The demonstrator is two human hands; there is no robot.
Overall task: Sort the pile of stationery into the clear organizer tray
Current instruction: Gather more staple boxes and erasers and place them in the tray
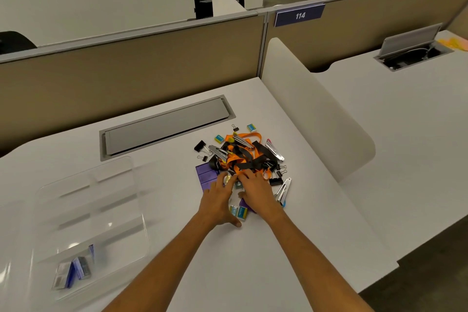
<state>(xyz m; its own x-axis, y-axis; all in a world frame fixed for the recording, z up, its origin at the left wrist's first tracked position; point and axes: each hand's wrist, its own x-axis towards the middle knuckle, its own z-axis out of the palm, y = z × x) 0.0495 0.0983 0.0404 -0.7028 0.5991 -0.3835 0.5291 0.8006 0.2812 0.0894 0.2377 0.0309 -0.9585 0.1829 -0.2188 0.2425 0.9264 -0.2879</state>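
Left hand (pixel 219 200) and right hand (pixel 255 192) touch pile (pixel 243 157); tray (pixel 121 235) lies lengthwise near-to-far.

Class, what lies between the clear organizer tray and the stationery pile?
In the head view, only bare white desk separates tray and pile; the left forearm crosses nearer the person.

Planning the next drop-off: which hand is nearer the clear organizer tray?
Left. The left hand, at the stationery pile's left edge, is on the side facing the clear organizer tray; the right hand is beside it, farther right from the tray.
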